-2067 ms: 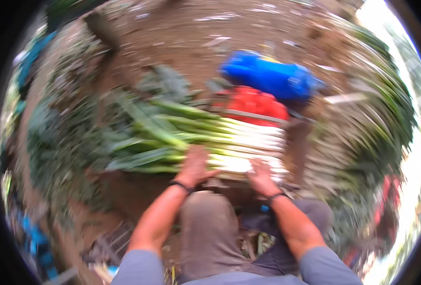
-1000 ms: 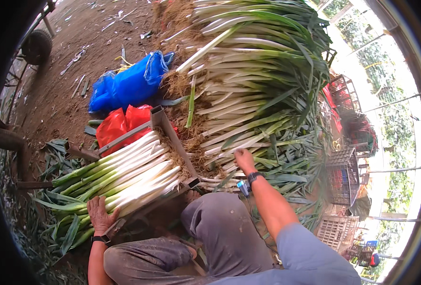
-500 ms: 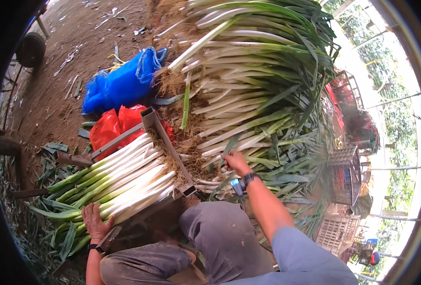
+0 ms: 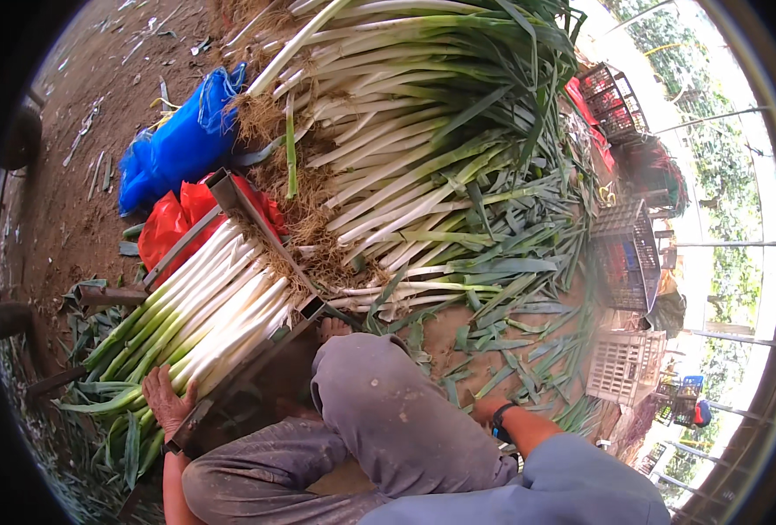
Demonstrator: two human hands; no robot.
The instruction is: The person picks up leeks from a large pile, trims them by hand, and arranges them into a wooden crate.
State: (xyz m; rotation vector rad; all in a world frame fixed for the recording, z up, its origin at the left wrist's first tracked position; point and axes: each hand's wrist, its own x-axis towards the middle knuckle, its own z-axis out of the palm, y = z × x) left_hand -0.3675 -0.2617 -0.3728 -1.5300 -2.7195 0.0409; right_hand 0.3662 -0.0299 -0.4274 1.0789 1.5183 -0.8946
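Note:
A layer of leeks, white ends toward the far right, lies in a metal frame at my left, with the roots against its upright end bar. My left hand rests on their green part, fingers spread, at the near side of the frame. Beyond my raised knee, my right hand is low near the ground beside loose green leaves. The knee hides most of its fingers, so I cannot tell what they hold. A large pile of leeks with roots on spreads out ahead.
A blue bundle and a red plastic bag lie on the dirt beyond the frame. Plastic crates stand along the right. Cut leaves litter the ground on both sides. A wheel-like dark object is at the far left.
My right hand has moved from the near edge of the leek pile, where it was by a green leaf, down and right beside my knee. My left hand stays on the leeks. The view has shifted.

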